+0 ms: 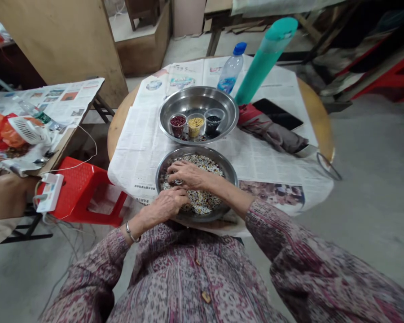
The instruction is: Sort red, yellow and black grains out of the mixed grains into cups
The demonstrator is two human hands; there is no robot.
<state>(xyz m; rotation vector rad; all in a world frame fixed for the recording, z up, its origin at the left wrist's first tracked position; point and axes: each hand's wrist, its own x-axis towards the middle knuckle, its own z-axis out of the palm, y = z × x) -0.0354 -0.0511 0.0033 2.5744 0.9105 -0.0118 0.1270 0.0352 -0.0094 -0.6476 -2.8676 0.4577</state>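
Observation:
Mixed grains and beans [204, 197], mostly white with yellow and dark ones, fill the nearer steel basin [234, 179]. Over its left part, my right hand [190, 174] has bent fingers closed down at the grains. My left hand [170, 204] lies across the near left rim, its fingertips pressed together just below the right hand. Whatever either hand pinches is too small or hidden to make out. Behind stands a second steel basin [195, 95] holding three clear cups: one of dark red beans [178, 124], one of yellow kernels [195, 126], one of black beans [212, 122].
Newspaper [134, 148] covers the round table. A blue-capped bottle [231, 69], a tall green bottle [265, 60], a folded umbrella [272, 132] and a dark phone-like slab [278, 113] stand or lie beyond. A red stool [84, 188] with a power strip [50, 193] is at left, beside another person's knee.

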